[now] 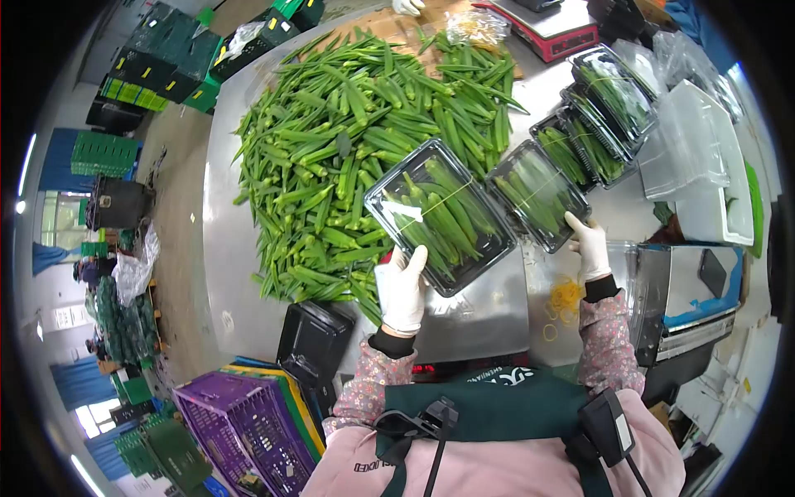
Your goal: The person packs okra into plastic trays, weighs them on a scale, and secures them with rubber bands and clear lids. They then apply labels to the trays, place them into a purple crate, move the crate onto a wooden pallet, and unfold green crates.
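My left hand (403, 290), in a white glove, grips the near left edge of a black tray of okra (443, 217) with a clear lid and a rubber band round it. My right hand (589, 246), also gloved, has its fingers closed on the near right corner of a second packed tray (540, 195). The two trays lie side by side with their edges meeting or overlapping. A large pile of loose okra (331, 149) spreads over the metal table (228, 273) beyond them. More packed trays (613, 99) are stacked at the upper right.
Yellow rubber bands (566, 298) lie near my right forearm. Empty black trays (315, 341) sit at the near left, above a purple crate (236, 422). A red scale (551, 37), a white foam box (712, 207) and another person's gloved hand (408, 7) are farther off.
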Motion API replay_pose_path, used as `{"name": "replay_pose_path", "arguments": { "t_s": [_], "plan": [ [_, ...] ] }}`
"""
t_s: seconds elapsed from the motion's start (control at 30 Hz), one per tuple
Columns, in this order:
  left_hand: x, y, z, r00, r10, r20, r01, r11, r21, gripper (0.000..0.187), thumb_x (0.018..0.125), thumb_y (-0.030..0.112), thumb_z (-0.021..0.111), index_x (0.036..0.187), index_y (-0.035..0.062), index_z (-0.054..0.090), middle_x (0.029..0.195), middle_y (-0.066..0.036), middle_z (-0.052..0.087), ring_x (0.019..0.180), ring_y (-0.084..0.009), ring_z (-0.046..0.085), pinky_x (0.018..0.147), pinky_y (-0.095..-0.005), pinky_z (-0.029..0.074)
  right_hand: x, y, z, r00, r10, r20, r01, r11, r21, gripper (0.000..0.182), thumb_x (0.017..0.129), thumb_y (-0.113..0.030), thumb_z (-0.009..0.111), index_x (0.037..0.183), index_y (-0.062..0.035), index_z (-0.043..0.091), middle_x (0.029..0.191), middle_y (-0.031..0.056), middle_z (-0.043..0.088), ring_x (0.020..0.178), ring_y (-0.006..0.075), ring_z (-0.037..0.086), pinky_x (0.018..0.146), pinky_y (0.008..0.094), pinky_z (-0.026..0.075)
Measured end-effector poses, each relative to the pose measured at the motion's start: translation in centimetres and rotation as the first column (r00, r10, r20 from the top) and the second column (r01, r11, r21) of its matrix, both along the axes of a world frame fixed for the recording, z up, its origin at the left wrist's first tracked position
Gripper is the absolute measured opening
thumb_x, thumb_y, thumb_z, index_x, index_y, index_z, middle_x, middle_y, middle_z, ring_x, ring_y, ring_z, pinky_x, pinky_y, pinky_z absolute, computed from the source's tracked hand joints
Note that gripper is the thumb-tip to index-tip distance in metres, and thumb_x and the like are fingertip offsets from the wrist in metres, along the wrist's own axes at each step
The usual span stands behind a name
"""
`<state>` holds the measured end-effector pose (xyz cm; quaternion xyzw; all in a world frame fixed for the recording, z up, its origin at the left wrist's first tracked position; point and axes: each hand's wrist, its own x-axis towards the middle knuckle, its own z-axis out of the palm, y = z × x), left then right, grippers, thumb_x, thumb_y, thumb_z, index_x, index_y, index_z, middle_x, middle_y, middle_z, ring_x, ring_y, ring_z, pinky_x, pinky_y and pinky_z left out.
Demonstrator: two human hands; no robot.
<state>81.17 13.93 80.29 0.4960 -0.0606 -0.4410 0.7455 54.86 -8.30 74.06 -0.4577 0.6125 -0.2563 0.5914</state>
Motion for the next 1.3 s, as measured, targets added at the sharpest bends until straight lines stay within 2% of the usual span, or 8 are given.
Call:
{"name": "replay_pose_path", "arguments": {
  "t_s": [0.17,0.2,0.3,0.33,0.37,0.87,1.17,1.3],
  "plan": [
    [0.3,3.0,0.5,0.994,0.078,0.077,-0.083,0.994,0.071,0.021,0.096,0.013,0.06,0.115,0.0036,0.059,0.091,0.003,0.065,0.063,-0.0014,0.051,0.05,-0.0183,0.036,-0.4,-0.2,1.4,0.983,-0.038,0.182,-0.001,0.978,0.209,0.029,0.082,-0.028,0.077,0.094,-0.0054,0.065,0.073,-0.0026,0.059,0.052,0.0053,0.048,0.041,0.019,0.034],
    [0.7,4.1,-0.3,0.997,0.074,0.008,-0.074,0.994,0.081,0.031,0.098,0.014,0.057,0.127,0.0012,0.054,0.116,-0.006,0.064,0.101,-0.0142,0.062,0.089,-0.0308,0.05,-1.2,-0.8,-0.1,0.951,-0.098,0.295,0.0,0.949,0.317,0.021,0.083,-0.025,0.076,0.092,-0.0089,0.065,0.072,-0.0032,0.06,0.05,0.0054,0.047,0.04,0.0183,0.03],
    [0.9,6.0,0.6,0.992,0.065,-0.107,-0.064,0.998,0.016,0.027,0.099,0.015,0.056,0.123,0.0021,0.057,0.112,-0.006,0.066,0.096,-0.0152,0.065,0.084,-0.0307,0.053,-0.7,-0.2,1.6,0.797,-0.154,0.583,-0.143,0.891,0.431,0.01,0.089,-0.019,0.069,0.093,-0.0108,0.065,0.078,-0.001,0.066,0.052,0.0048,0.051,0.037,0.0171,0.027],
    [0.5,6.3,1.2,0.99,0.125,-0.061,-0.122,0.991,0.058,0.017,0.098,0.015,0.057,0.113,0.0058,0.06,0.086,0.002,0.065,0.064,-0.0042,0.058,0.051,-0.0161,0.038,-0.4,0.4,2.1,0.745,-0.15,0.65,-0.179,0.894,0.411,0.01,0.092,-0.016,0.065,0.097,-0.0087,0.065,0.08,0.0001,0.068,0.055,0.0054,0.055,0.039,0.0171,0.033],
    [0.4,7.0,1.2,0.988,0.139,-0.06,-0.136,0.989,0.057,0.017,0.098,0.015,0.057,0.113,0.0058,0.06,0.086,0.002,0.065,0.064,-0.0042,0.058,0.051,-0.0161,0.038,-0.1,1.4,2.5,0.747,-0.138,0.65,-0.192,0.892,0.41,0.01,0.092,-0.016,0.065,0.097,-0.0087,0.065,0.08,0.0001,0.068,0.055,0.0054,0.055,0.039,0.0171,0.033],
    [-0.3,23.3,3.0,0.929,0.365,-0.061,-0.366,0.93,-0.009,0.026,0.098,0.016,0.056,0.119,0.0012,0.058,0.11,-0.006,0.065,0.097,-0.0154,0.063,0.086,-0.0311,0.05,10.4,20.2,8.9,0.491,0.206,0.847,-0.505,0.859,0.083,0.048,0.091,-0.005,0.059,0.137,-0.0083,0.047,0.128,0.0049,0.058,0.115,0.0185,0.057,0.096,0.0335,0.047],
    [-1.7,38.0,6.1,0.841,0.538,0.061,-0.535,0.843,-0.053,0.043,0.094,0.021,0.064,0.13,0.0009,0.052,0.124,-0.008,0.062,0.11,-0.0193,0.061,0.095,-0.0342,0.048,16.6,30.1,10.8,0.336,0.34,0.878,-0.798,0.598,0.074,0.056,0.088,-0.007,0.061,0.141,-0.0072,0.042,0.135,0.007,0.054,0.124,0.024,0.052,0.104,0.0407,0.042],
    [-2.4,42.9,7.9,0.774,0.623,0.113,-0.615,0.782,-0.101,0.045,0.09,0.022,0.068,0.127,0.0005,0.053,0.118,-0.008,0.064,0.106,-0.0185,0.062,0.093,-0.0337,0.049,19.4,35.0,11.8,0.313,0.329,0.891,-0.826,0.557,0.085,0.05,0.086,-0.008,0.065,0.134,-0.0075,0.049,0.119,0.004,0.061,0.1,0.0149,0.06,0.08,0.0306,0.049]
  ]
}}
